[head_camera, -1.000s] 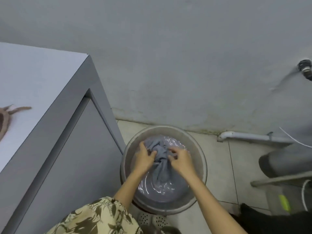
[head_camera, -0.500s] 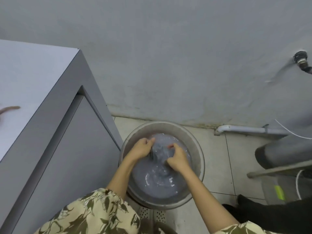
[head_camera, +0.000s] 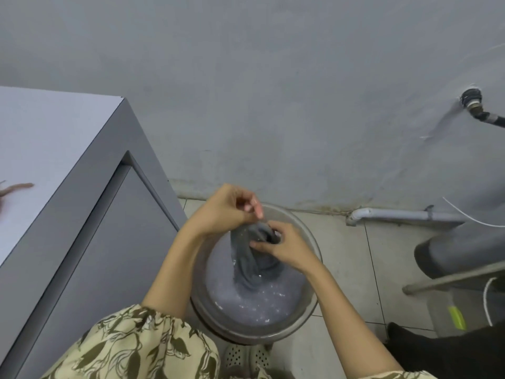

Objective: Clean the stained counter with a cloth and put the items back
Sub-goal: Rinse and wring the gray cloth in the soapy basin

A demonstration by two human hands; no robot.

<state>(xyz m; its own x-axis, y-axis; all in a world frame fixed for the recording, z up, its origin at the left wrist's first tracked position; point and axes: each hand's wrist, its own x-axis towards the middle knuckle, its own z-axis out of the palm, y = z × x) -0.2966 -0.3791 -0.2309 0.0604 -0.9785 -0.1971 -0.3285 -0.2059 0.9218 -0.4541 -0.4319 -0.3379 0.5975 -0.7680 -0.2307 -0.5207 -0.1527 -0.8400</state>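
Observation:
A wet grey cloth (head_camera: 250,258) hangs from my hands, its lower end still in the cloudy water of a round metal basin (head_camera: 311,305) on the floor. My left hand (head_camera: 224,209) is raised over the basin's far rim and pinches the cloth's top end. My right hand (head_camera: 284,246) grips the bunched cloth just below that. The white counter (head_camera: 52,143) stands at the left, with a brown stain (head_camera: 16,188) near its left edge.
A grey wall rises behind the basin. A white pipe (head_camera: 396,214) runs along its base at the right, and a tap fitting (head_camera: 474,105) sticks out higher up. Grey objects and a black shape crowd the right side. The floor is tiled.
Both hands were down in the water working the cloth. They have now lifted it up out of the basin, so it hangs stretched between hands and water.

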